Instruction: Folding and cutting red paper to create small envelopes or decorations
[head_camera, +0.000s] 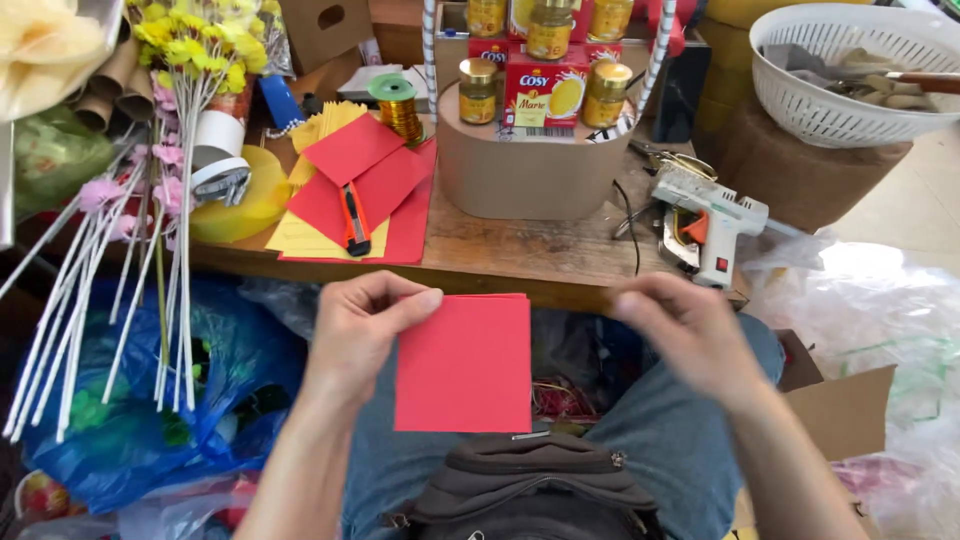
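Note:
My left hand (362, 328) pinches the top left edge of a red square sheet of paper (465, 365), held flat over my lap. Just right of the sheet hovers my right hand (683, 330), blurred, fingers curled and not touching the paper. Whether it holds anything small is unclear. On the wooden table (520, 255) ahead lie more red and yellow paper sheets (365, 190) with an orange utility knife (355, 220) on top.
A white glue gun (705, 225) rests at the table's right. A cardboard drum (530, 165) carries jars and a red box. Gold wire spool (395, 100), yellow tape roll (245, 200), artificial flowers (170, 160) left, white basket (860, 70) right, blue bags (150, 400) below.

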